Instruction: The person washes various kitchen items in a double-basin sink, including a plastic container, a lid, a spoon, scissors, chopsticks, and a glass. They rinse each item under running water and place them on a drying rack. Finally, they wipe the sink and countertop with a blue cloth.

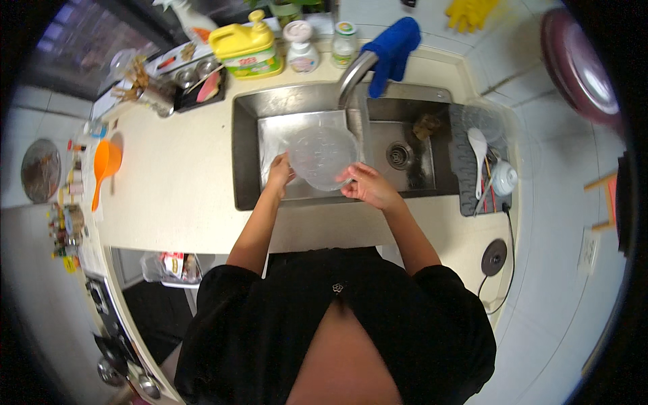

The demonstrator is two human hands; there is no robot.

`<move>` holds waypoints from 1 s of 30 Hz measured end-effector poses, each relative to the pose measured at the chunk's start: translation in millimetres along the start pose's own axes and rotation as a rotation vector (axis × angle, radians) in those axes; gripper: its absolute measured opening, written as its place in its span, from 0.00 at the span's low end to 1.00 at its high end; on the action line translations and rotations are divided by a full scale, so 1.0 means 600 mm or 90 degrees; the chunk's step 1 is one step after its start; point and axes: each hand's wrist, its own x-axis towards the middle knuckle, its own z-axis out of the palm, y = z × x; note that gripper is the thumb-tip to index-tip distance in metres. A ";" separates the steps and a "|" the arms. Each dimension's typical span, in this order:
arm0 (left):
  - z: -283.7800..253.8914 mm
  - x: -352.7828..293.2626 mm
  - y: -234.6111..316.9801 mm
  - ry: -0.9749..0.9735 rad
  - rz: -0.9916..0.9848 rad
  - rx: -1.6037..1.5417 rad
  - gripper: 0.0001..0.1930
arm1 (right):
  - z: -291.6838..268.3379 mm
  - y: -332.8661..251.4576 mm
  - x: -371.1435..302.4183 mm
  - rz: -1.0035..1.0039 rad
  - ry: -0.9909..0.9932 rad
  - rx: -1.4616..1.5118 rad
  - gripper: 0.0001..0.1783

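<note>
Over the larger, left basin of the steel sink (246, 135), a round, see-through plastic lid or shallow bowl (322, 156) is held up between my hands; which of the two it is, I cannot tell. My left hand (279, 175) grips its left edge. At its lower right rim, the fingers of my right hand (368, 185) close on the edge, slightly blurred. The curved metal faucet (354, 79) rises just behind, with a blue cloth (393, 50) draped over it. No running water can be made out.
Behind the sink stand a yellow jug (246, 47), a pump bottle (302, 54) and a glass jar (344, 46). The right basin has a drain (398, 155) and a brown lump (426, 126). A grey mat (466, 162) bears a white spoon (478, 152). An orange ladle (106, 162) lies far left.
</note>
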 end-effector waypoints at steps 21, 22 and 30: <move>-0.141 0.002 -0.140 -0.060 0.253 0.406 0.06 | -0.102 0.057 -0.042 -0.054 0.366 -0.398 0.11; -0.147 0.006 -0.145 -0.041 0.270 0.478 0.06 | -0.110 0.051 -0.051 -0.091 0.328 -0.318 0.11; -0.133 -0.009 -0.147 -0.005 0.350 0.641 0.08 | -0.298 -0.098 -0.325 -0.542 0.278 0.354 0.06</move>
